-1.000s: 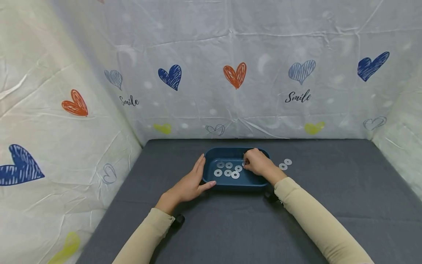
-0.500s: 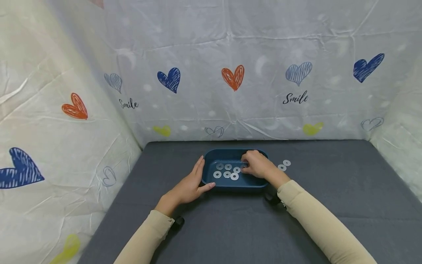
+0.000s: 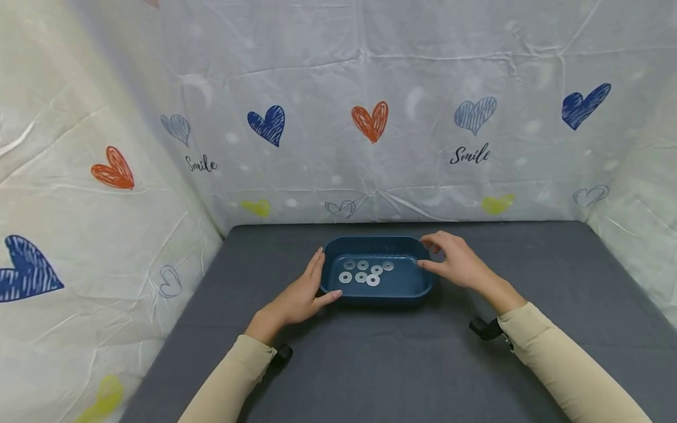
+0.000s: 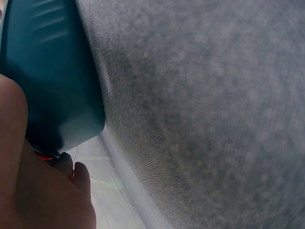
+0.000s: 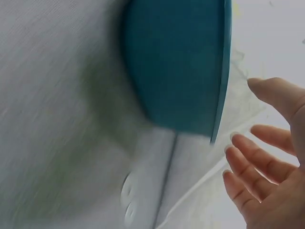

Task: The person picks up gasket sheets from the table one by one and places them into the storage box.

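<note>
Several flat silver washers (image 3: 372, 280) lie on the floor of a dark blue rectangular tray (image 3: 409, 285). My left hand (image 3: 296, 299) holds the tray's left end, fingers along the outer side and thumb over the front rim. In the left wrist view the tray's wall (image 4: 57, 81) rises beside this hand. At the tray's right end is my right hand (image 3: 457, 258), fingers and thumb spread apart with nothing between them. The right wrist view shows two more washers (image 5: 127, 188) on the table past the tray; my right hand covers them in the head view.
The tray rests on a table with a dark grey cloth (image 3: 370, 364). Behind it hangs a pale curtain (image 3: 317, 70) printed with hearts, and a similar curtain (image 3: 53, 329) runs along the left side.
My right hand has let go of a washer inside the tray and moved out to the right, over the tray's right rim. That washer now lies with the others. My left hand keeps its place.
</note>
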